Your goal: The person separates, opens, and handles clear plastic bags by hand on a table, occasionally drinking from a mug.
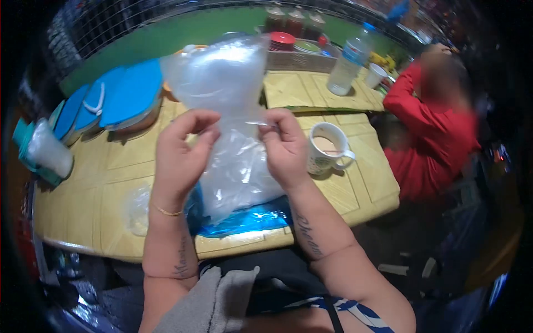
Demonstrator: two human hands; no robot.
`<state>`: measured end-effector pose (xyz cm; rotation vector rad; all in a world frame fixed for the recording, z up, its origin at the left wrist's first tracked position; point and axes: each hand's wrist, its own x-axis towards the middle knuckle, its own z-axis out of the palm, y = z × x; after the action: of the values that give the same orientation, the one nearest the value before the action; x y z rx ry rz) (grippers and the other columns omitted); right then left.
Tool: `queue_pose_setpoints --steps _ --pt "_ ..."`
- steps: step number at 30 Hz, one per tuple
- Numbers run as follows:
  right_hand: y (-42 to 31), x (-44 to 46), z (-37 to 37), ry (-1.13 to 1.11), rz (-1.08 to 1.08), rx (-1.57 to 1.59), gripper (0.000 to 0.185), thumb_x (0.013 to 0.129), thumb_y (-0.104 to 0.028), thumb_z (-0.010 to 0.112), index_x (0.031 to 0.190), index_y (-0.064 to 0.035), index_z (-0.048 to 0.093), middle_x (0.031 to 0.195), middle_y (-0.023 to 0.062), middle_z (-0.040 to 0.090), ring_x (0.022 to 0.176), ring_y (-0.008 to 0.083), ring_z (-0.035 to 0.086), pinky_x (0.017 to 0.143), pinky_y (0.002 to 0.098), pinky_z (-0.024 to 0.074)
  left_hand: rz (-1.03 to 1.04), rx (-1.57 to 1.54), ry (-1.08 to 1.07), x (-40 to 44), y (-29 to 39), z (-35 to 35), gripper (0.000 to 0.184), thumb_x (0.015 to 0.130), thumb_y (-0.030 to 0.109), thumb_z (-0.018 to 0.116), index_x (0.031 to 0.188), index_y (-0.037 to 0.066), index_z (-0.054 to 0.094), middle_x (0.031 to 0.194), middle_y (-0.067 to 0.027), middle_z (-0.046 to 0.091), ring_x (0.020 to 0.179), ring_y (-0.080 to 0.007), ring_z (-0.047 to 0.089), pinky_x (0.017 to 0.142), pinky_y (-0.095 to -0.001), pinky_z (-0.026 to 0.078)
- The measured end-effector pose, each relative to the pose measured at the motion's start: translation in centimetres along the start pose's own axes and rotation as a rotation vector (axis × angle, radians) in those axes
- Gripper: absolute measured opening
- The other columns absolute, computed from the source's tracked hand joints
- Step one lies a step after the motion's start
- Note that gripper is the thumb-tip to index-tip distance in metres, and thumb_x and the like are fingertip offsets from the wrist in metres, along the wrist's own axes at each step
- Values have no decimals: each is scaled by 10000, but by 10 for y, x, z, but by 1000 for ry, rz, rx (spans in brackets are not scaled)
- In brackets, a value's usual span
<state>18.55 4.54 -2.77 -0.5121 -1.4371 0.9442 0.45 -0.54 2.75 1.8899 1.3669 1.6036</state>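
A clear plastic bag (233, 83) stands up between my two hands, puffed out at the top and narrowed at the middle. My left hand (186, 150) pinches its left edge with thumb and fingers. On the opposite edge, my right hand (286, 150) has its fingers closed on the plastic. Below the hands, more crinkled clear plastic (239, 166) hangs down over a shiny blue plastic pack (250, 220) at the table's near edge. Just right of my right hand is a white mug (319, 162) holding a light brown drink.
Blue-lidded containers (130, 91) line the left of the yellow-covered table (125, 197). A water bottle (351, 61), a white cup (376, 75) and a tray of jars (294, 60) stand at the back. A person in red (430, 133) sits at the right.
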Motion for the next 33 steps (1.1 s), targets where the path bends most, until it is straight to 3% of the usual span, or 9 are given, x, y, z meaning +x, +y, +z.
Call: queue_pose_setpoints --steps 4,8,11,14,18,21,24,30,33 --pt "-2 5 -6 -89 -32 -83 237 904 -136 690 1076 -39 558 993 45 587 923 121 555 824 273 462 -85 -45 -68 -2 4 -2 89 860 31 682 929 -10 643 849 -19 648 816 -123 589 766 -254 470" --pt "-2 6 0 -71 -36 -4 518 777 -298 833 1135 -47 555 1030 57 596 959 157 571 868 298 466 27 184 -116 0 8 1 165 911 127 659 836 -2 590 740 -28 582 711 -116 517 647 -257 414" --pt "-14 6 1 -117 10 -41 638 710 -268 889 1193 -37 541 1068 25 587 1056 135 540 948 293 429 128 190 -192 -2 5 9 260 909 195 664 766 0 570 676 -101 518 616 -224 504 580 -320 386" --pt "-17 8 -5 -223 190 249 619 690 -206 900 1177 -26 564 1094 38 592 1066 135 536 943 289 435 181 181 -230 -3 1 12 302 918 241 662 762 3 563 671 -103 507 600 -231 484 575 -322 381" --pt "-27 9 -8 -292 378 436 346 760 -25 814 1048 -18 623 987 21 625 891 102 610 813 251 502 47 -13 -271 -3 -6 7 368 930 300 664 733 19 532 658 -31 486 606 -147 441 566 -275 344" --pt "-15 8 -6 -353 360 336 235 804 9 760 994 -17 624 933 23 632 814 91 623 772 251 524 -60 -223 -274 -6 -10 3 441 928 381 674 697 51 495 667 54 440 658 -58 387 568 -233 298" --pt "-14 8 -3 -318 353 384 167 846 2 719 960 -28 601 974 44 634 867 94 622 798 255 519 -65 -260 -295 -5 -16 2 438 920 410 674 732 43 526 700 39 482 674 -66 423 588 -223 324" --pt "-14 8 -2 -169 158 335 106 919 12 614 954 -48 534 927 22 577 885 82 569 785 228 473 97 -111 -109 -6 9 20 249 883 218 735 850 11 601 834 -12 583 781 -104 532 711 -233 433" --pt "-20 6 -1 -151 191 291 89 935 6 594 971 -50 534 882 2 543 842 68 542 761 220 459 23 -76 -208 -5 -10 11 138 853 73 725 883 -11 619 864 -41 609 822 -121 550 738 -248 451"
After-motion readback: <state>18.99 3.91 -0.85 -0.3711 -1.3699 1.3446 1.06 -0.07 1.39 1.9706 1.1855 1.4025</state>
